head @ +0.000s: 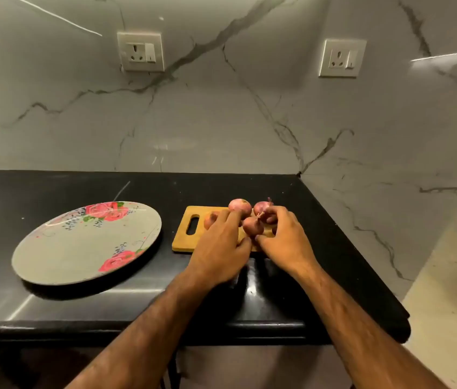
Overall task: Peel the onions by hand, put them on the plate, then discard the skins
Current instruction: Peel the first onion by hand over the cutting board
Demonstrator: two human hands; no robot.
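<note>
Several unpeeled red onions lie on a small wooden cutting board (186, 237) on the black counter. One onion (250, 226) sits between my two hands. My right hand (283, 237) pinches its dry tip with fingers curled around it. My left hand (221, 245) rests on the board, its fingertips touching that onion's left side. Two more onions (240, 204) (262, 206) sit at the board's far edge, and another onion (210, 219) peeks out behind my left fingers. A grey floral plate (61, 256) lies empty to the left.
The black counter (53, 189) ends at a marble wall behind, carrying two wall sockets (140, 51) (342, 58). The counter's right edge drops off beyond the board; its front edge is near my forearms.
</note>
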